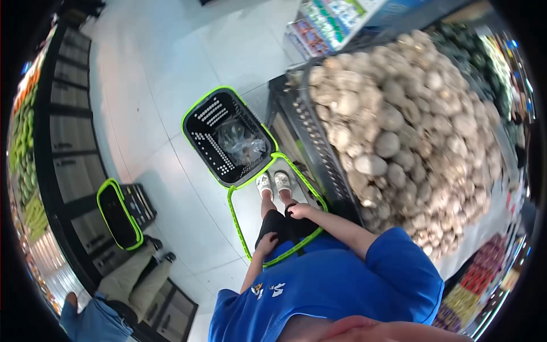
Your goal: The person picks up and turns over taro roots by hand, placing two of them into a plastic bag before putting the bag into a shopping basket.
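Observation:
My left hand [266,244] rests against the front of my black shorts [273,224], its fingers loosely stretched. Farther out, my right hand [297,210] has its fingers curled by the other leg of the shorts, next to a small dark shape; I cannot tell what is in them. The green handle [300,246] of a shopping basket loops around both hands and crosses at my forearms. That black basket [203,126] with a green rim stands on the floor just past my shoes [282,180]. Clear plastic bags [242,142] lie inside it.
To the right, a dark crate stand [330,148] bears a big heap of pale round produce [399,131]. Another green-rimmed basket [118,214] is at the left, near a person [125,299]. Vegetable shelves [25,142] above dark cabinets line the left; a packaged-goods rack [333,25] stands ahead.

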The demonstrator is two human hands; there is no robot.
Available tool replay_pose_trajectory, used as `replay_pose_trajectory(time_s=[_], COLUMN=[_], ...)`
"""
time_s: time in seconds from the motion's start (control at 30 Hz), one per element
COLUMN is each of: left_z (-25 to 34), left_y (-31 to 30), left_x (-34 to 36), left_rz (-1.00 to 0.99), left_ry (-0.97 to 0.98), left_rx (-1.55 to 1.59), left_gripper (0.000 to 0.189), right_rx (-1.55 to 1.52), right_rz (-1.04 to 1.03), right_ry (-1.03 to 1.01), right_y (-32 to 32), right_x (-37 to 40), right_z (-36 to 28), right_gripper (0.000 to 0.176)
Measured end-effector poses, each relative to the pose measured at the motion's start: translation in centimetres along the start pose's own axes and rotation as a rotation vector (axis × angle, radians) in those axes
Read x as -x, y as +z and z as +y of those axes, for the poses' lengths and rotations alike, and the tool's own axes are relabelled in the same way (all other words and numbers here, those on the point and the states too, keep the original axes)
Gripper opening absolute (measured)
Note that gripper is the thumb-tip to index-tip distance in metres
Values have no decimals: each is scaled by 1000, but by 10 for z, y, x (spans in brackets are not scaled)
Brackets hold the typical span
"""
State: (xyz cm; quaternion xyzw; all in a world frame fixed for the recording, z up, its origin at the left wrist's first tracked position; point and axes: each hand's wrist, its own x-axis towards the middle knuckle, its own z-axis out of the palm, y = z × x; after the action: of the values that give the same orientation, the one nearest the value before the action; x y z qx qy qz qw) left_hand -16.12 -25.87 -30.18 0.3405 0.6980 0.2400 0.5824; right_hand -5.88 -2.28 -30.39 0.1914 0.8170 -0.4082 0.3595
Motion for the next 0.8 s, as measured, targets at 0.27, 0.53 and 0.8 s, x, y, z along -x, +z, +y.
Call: replay_pose_trajectory(time_s=[0.27, 0.53, 0.8], left_z=[54, 28, 19], left_y=[-31, -4, -5], left_x=[15, 53, 80], left_rz=[-185, 42, -187], left_ry=[-198, -155, -63], left_rx=[-136, -244, -419], left_gripper=[38, 42, 47], right_rx=[125, 194, 239], right_rz=[-89, 6, 309], right_ry=[15, 228, 328], right_y=[-27, -7, 66], right_x=[79, 107, 107], right_z=[-22, -46, -36], right_gripper=[40, 31, 28])
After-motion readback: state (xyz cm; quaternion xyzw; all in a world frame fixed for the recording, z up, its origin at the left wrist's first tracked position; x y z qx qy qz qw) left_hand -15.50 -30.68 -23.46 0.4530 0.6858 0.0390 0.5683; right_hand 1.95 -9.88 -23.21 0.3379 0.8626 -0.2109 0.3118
